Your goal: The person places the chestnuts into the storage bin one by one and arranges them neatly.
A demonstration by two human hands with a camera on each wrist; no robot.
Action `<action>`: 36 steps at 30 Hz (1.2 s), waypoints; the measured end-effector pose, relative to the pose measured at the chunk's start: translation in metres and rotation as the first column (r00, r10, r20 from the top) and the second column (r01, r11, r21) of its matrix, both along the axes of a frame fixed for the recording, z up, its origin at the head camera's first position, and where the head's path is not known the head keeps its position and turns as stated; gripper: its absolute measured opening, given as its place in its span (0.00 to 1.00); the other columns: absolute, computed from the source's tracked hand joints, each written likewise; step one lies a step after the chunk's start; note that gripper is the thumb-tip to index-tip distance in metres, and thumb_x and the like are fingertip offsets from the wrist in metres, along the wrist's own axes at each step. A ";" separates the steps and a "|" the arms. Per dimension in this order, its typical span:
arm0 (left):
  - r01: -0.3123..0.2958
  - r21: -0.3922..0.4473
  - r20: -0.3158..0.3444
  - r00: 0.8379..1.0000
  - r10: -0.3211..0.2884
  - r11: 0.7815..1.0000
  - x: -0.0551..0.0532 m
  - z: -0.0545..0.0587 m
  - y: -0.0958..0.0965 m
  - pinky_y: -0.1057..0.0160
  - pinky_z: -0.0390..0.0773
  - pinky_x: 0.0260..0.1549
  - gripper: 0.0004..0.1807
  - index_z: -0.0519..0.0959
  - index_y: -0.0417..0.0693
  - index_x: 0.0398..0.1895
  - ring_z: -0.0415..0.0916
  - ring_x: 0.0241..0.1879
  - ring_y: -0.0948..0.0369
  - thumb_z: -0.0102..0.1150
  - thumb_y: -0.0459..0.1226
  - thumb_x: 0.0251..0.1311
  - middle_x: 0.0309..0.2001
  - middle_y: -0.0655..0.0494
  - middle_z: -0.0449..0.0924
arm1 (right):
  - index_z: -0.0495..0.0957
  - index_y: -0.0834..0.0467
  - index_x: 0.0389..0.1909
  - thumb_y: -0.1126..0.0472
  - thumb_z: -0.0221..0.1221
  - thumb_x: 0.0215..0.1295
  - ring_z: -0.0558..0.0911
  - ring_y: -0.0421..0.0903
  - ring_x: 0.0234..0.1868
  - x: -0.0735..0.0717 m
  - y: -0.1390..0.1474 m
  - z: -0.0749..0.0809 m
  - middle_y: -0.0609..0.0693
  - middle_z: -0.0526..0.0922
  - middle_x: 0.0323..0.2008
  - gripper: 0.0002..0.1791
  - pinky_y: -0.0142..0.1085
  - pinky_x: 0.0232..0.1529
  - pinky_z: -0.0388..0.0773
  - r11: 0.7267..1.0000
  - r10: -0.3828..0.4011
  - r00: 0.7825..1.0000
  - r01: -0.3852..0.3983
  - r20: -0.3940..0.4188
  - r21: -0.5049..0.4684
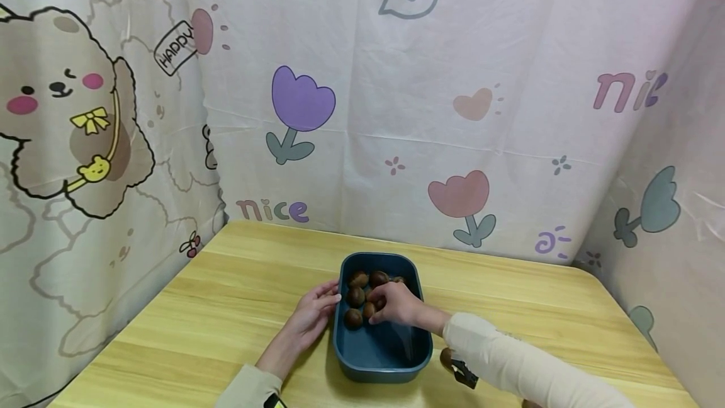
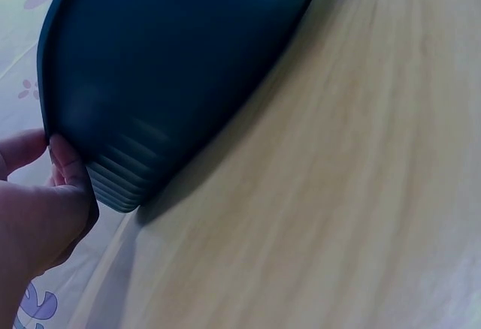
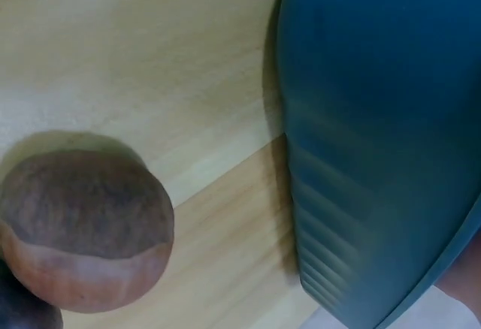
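Observation:
A dark blue rectangular box (image 1: pixel 374 351) stands on the table with several brown chestnuts (image 1: pixel 355 296) gathered in its far half. My left hand (image 1: pixel 311 313) holds the box at its left side, thumb at the rim; the left wrist view shows its fingers (image 2: pixel 68 164) against the outer wall. Reaching over the right rim, my right hand (image 1: pixel 399 304) pinches a chestnut (image 1: pixel 369 310) low inside the box, among the others. Its fingers partly cover the chestnuts behind. In the right wrist view the box wall (image 3: pixel 361 156) hides most of that hand.
Right of the box, a chestnut (image 3: pixel 86 231) lies on the wooden table (image 1: pixel 238 282), partly under my right forearm in the head view. A dark rounded thing (image 3: pixel 26 306) sits beside it. Printed curtains (image 1: pixel 385 112) hang behind and along both sides of the table.

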State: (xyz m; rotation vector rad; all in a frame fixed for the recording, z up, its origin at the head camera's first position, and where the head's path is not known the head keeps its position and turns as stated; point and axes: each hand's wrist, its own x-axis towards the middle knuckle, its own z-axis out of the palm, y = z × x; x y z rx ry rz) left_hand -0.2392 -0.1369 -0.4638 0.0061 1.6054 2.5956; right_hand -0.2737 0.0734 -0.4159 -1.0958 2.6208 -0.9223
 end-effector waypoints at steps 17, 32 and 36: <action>0.006 -0.011 0.001 1.000 -0.006 1.000 -0.001 0.002 0.003 0.65 0.73 0.45 0.23 0.60 0.22 0.62 0.70 0.47 0.57 0.45 0.22 0.65 0.49 0.43 0.69 | 0.81 0.68 0.44 0.70 0.67 0.55 0.83 0.49 0.38 -0.003 0.017 0.016 0.58 0.84 0.39 0.14 0.35 0.36 0.81 0.995 -0.034 0.997 0.040 0.063 -0.093; 0.000 0.005 0.019 1.000 0.000 1.000 0.000 0.003 0.001 0.66 0.73 0.44 0.24 0.59 0.23 0.63 0.70 0.47 0.57 0.46 0.23 0.65 0.50 0.42 0.68 | 0.81 0.68 0.46 0.69 0.65 0.58 0.82 0.55 0.42 0.009 0.058 0.029 0.62 0.83 0.42 0.15 0.35 0.39 0.79 0.980 -0.103 0.994 0.108 0.040 -0.169; -0.004 0.013 0.020 1.000 0.003 1.000 0.002 0.003 0.001 0.66 0.73 0.45 0.24 0.58 0.23 0.64 0.69 0.48 0.57 0.47 0.23 0.65 0.50 0.42 0.68 | 0.79 0.69 0.48 0.67 0.65 0.58 0.82 0.52 0.41 0.012 0.072 0.025 0.61 0.83 0.42 0.17 0.36 0.40 0.79 0.965 -0.166 0.983 0.178 0.076 -0.192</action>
